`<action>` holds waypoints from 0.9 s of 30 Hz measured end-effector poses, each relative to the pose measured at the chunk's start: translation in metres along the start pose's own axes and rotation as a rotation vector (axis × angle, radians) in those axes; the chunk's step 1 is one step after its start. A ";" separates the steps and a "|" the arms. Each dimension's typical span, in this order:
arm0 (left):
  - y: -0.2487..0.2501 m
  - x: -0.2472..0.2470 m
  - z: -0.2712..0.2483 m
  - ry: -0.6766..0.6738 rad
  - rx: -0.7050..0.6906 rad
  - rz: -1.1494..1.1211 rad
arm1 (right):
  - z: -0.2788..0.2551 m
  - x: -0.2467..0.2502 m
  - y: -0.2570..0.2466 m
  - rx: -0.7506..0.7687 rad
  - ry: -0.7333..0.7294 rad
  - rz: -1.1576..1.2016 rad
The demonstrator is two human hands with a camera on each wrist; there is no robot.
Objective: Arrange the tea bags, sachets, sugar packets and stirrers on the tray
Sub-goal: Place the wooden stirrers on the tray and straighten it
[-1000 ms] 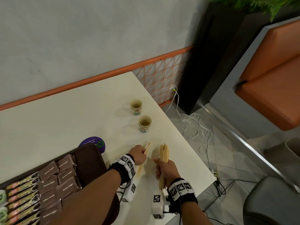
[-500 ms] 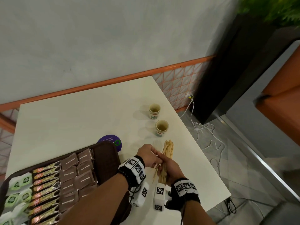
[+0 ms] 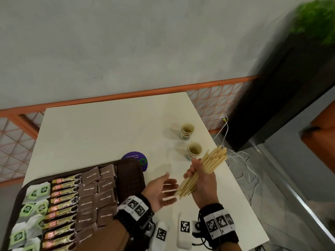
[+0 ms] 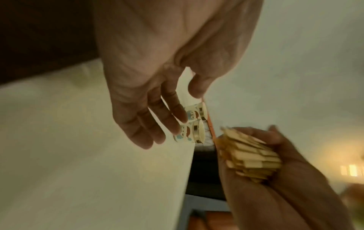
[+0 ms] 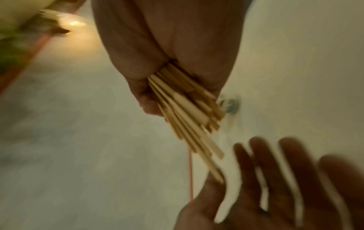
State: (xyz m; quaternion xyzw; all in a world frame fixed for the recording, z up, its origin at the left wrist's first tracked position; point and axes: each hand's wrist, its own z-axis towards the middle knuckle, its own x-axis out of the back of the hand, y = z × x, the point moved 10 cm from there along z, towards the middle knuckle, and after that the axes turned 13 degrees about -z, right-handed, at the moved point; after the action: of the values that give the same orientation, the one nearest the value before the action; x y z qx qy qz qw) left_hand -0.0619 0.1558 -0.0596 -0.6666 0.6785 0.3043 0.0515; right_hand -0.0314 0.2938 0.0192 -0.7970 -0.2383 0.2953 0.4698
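My right hand (image 3: 201, 175) grips a bundle of wooden stirrers (image 3: 208, 166) above the white table (image 3: 101, 134), the sticks slanting up to the right. The bundle (image 5: 189, 112) fans out below my right fist in the right wrist view. My left hand (image 3: 163, 189) is open, palm up, fingers spread, just left of the stirrers' lower ends, holding nothing. A dark brown tray (image 3: 130, 176) at lower left holds green tea bags (image 3: 34, 205), a column of sachets (image 3: 63, 205) and brown sugar packets (image 3: 97, 194). Its right strip is bare.
Two small paper cups (image 3: 187, 131) (image 3: 194, 150) stand near the table's right edge, just beyond the stirrers. A purple round sticker (image 3: 135, 157) lies by the tray's far corner. White cables trail on the floor right of the table. A dark planter stands at the far right.
My left hand let go of the stirrers and opened, drawing back to the left. My right hand now holds the whole bundle alone and has tilted it to the right. The head view swung left.
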 end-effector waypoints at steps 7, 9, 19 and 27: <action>-0.014 -0.044 -0.042 -0.432 0.137 -0.369 | -0.068 -0.065 -0.064 0.395 -0.176 -0.438; -0.006 -0.048 -0.053 -0.511 0.072 -0.393 | -0.075 -0.073 -0.050 0.385 -0.223 -0.504; 0.052 -0.002 -0.083 -0.221 -0.289 -0.137 | -0.090 -0.099 -0.040 0.396 -0.346 -0.815; 0.075 -0.009 -0.163 -0.085 -0.766 0.662 | -0.114 -0.120 0.018 0.489 -0.666 -1.823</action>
State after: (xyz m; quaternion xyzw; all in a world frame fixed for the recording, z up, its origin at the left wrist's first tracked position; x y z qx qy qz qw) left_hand -0.0760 0.0794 0.1024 -0.3741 0.6903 0.5582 -0.2682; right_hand -0.0355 0.1378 0.0769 -0.0682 -0.8106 0.0714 0.5772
